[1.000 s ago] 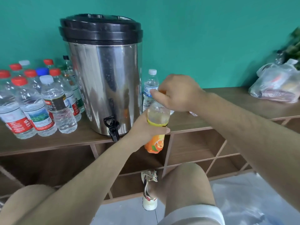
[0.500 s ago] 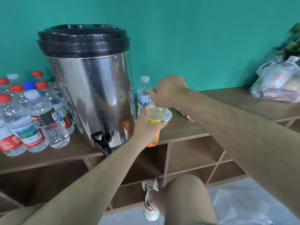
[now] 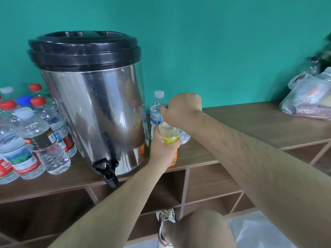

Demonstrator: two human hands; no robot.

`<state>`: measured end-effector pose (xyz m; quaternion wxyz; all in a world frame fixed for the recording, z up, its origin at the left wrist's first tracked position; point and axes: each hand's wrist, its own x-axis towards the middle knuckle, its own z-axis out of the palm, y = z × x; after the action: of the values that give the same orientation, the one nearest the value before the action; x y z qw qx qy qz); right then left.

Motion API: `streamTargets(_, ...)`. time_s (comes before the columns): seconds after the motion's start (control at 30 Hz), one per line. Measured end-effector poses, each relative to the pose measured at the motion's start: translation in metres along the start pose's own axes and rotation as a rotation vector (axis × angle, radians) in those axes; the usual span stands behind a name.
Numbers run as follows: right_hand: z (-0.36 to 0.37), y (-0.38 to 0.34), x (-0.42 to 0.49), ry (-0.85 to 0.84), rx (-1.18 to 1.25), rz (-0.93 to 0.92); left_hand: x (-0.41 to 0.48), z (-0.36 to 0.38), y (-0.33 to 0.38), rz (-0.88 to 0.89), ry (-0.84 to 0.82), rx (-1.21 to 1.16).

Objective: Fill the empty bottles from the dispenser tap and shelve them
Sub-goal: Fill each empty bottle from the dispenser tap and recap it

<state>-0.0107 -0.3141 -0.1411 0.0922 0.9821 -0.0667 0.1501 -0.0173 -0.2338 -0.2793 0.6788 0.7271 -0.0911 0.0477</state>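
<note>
Saw left hand (image 3: 163, 149) gripping orange-label bottle (image 3: 169, 133) mid-body as anchor; right hand (image 3: 180, 110) clenched over its top. I judged capping: bottle held beside dispenser (image 3: 93, 111), clear of tap (image 3: 107, 168).

Big wall (image 3: 215, 42) at 12 o'clock, plain blue-green, fills the whole top half. It gets a bit darker at 3 o'clock, w/ a soft shadow there. Light is even & bright.

Under the wall, a long brown wood shelf (image 3: 279, 120) runs from 9 to 3 o'clock, pushed right up to the wall. It's flat & smooth on top.

Below the top are open cubby holes (image 3: 206, 181), split by thin boards (image 3: 185, 190). Some boards go straight up, some lean, esp. at 4 o'clock. Insides are dark brown.

Floor (image 3: 259, 233) shows at 5 o'clock: pale, grey-white, a bit shiny. Can't tell what it's made of.
</note>
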Motion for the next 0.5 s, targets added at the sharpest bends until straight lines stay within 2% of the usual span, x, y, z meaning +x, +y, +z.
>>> streamTargets(0.13, 0.001, -0.011, 0.003, -0.044, 0.034, 0.145, -0.001, 0.014, -0.008, 0.042, 0.138, -0.065)
streamTargets(0.23, 0.003, -0.015, -0.003, 0.001, 0.048, 0.105, 0.002, 0.016, -0.015, 0.073, 0.207, 0.002)
streamTargets(0.3, 0.005, -0.013, -0.01, -0.016, 0.096, 0.065, -0.002, 0.012, -0.02, 0.092, 0.188, 0.138)
streamTargets(0.4, 0.018, -0.005, -0.026, -0.108, 0.359, 0.048, -0.019, -0.001, -0.03, 0.129, 0.133, 0.414)
streamTargets(0.5, 0.05, -0.005, -0.05, -0.125, 0.734, 0.106, -0.039, -0.012, -0.046, 0.19, 0.119, 0.491)
